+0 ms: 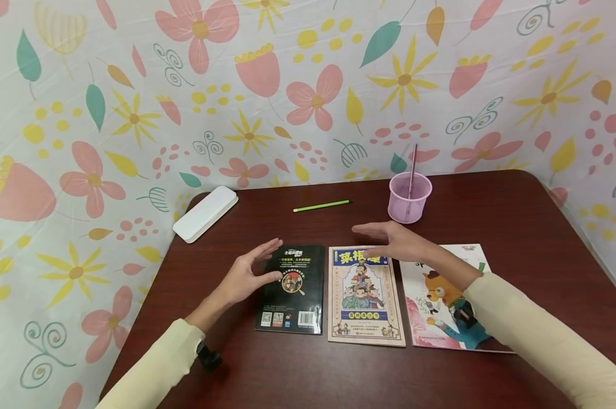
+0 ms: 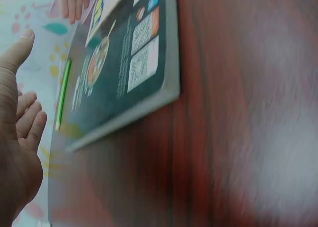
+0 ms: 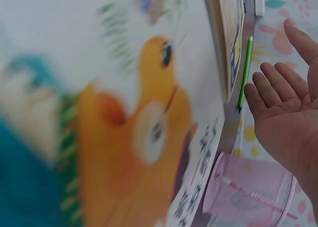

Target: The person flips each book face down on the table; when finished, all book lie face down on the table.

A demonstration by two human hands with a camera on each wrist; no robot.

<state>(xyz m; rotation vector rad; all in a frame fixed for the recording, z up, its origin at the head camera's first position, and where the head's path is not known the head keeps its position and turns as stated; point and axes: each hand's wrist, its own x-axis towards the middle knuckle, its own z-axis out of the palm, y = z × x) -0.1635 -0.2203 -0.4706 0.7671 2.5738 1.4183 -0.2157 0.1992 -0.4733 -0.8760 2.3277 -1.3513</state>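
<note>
A black rectangular book (image 1: 300, 307) is lying beside a tan cartoon-covered book (image 1: 364, 329) and a white book picturing an orange animal (image 1: 432, 318). The left hand (image 1: 243, 275), fingers extended and empty, is hovering by the black book; the right hand (image 1: 401, 241), likewise extended and empty, is hovering over the tan one's top. Behind, a slim green pencil (image 1: 321, 205) is lying on the reddish-brown worktop (image 1: 359, 375), between a white oblong case (image 1: 206, 214) and a pink mesh cup (image 1: 401, 207).

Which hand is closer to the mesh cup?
Right. The right hand is in front of the mesh cup, on the person's side; the left hand is farther off to its left, near the left edge of the black book.
</note>
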